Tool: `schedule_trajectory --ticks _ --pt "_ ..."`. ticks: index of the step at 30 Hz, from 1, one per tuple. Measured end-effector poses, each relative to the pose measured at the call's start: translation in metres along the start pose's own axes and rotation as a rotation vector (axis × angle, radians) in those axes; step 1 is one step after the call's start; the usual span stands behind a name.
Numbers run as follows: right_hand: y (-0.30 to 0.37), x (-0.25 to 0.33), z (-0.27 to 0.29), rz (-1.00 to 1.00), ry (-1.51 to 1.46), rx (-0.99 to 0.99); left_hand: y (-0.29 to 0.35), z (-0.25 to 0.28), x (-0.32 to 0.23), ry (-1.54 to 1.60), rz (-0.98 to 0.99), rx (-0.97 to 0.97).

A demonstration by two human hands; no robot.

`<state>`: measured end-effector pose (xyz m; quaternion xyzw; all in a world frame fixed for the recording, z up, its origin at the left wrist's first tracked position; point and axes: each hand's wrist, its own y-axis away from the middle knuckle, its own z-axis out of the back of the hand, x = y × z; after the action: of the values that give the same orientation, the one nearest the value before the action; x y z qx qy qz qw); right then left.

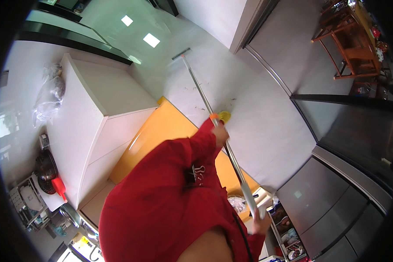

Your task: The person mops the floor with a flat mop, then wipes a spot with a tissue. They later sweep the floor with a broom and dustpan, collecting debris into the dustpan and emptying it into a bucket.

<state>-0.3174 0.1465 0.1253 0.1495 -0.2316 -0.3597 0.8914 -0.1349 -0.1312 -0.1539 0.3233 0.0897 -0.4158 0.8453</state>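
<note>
Both hands grip a metal pole [222, 137]: left hand [220, 132] mid-shaft, right hand [261, 223] at its near end. It slants up-left, head [180, 53] against the ceiling.

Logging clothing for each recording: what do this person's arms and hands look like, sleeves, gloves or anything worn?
Both arms wear loose, bright red long sleeves of a soft fabric, reaching to the wrists. The left hand and the right hand are bare, with no gloves; rings or a watch are too small to tell. A small dark clip with pale markings sits on the red cloth.
</note>
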Motion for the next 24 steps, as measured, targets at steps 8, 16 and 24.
schedule_trajectory --ticks 8,16,24 --pt "-0.099 0.041 0.025 0.185 0.111 0.212 -0.043 0.008 0.045 -0.278 0.116 -0.079" --pt "-0.048 -0.122 0.192 -0.277 0.292 -0.019 -0.089 0.006 -0.197 0.299 -0.339 0.244" --pt "-0.112 -0.07 0.098 0.075 0.145 -0.106 -0.119 0.035 -0.085 0.07 -0.105 0.021"
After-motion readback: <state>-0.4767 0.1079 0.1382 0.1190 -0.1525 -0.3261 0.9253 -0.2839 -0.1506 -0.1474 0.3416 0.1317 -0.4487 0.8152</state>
